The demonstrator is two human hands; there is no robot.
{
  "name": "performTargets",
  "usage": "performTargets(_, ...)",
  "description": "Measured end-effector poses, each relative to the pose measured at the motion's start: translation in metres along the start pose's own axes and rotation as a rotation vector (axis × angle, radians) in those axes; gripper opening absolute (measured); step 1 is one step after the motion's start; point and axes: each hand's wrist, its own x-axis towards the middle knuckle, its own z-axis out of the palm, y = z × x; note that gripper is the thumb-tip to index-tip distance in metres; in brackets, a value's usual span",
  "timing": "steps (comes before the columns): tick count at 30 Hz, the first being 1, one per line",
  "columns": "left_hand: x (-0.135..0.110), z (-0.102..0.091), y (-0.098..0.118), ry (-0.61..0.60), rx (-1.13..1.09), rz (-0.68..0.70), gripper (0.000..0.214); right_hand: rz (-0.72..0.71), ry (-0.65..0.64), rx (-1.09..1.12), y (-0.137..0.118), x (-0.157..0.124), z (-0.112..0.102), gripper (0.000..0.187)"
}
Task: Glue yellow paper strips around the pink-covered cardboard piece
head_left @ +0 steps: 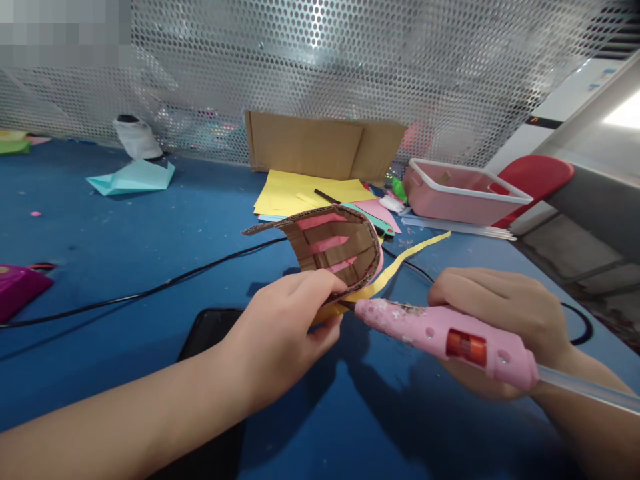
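My left hand (285,340) pinches the lower edge of a curved cardboard piece (357,243), brown with pink patches showing on its inner side. A narrow yellow paper strip (395,267) runs along that edge, and its free end sticks out to the right. In my right hand (505,307) is a pink hot glue gun (420,327), with a clear glue stick coming out of its back. The gun's dark nozzle is at the strip, close to my left fingertips; whether it touches is unclear.
Beneath my left forearm lies a black flat object (215,327). A black cable (200,272) crosses the blue table (100,267). Farther back are yellow paper sheets (295,190), a green cutter (385,230), a cardboard panel (310,143) and a pink basket (455,197). Folded light-blue paper (133,179) rests back left.
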Motion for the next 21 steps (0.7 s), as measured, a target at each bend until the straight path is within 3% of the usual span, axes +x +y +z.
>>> performTargets(16, -0.0001, 0.0003, -0.0015, 0.063, -0.020, 0.077, 0.026, 0.005, 0.017, -0.024, -0.0016, 0.0061, -0.0092, 0.006)
performTargets(21, 0.0015, -0.0003, -0.0016, 0.094, -0.038, 0.089, 0.027, 0.069, 0.034, -0.002, 0.0036, -0.0029, -0.0068, 0.014)
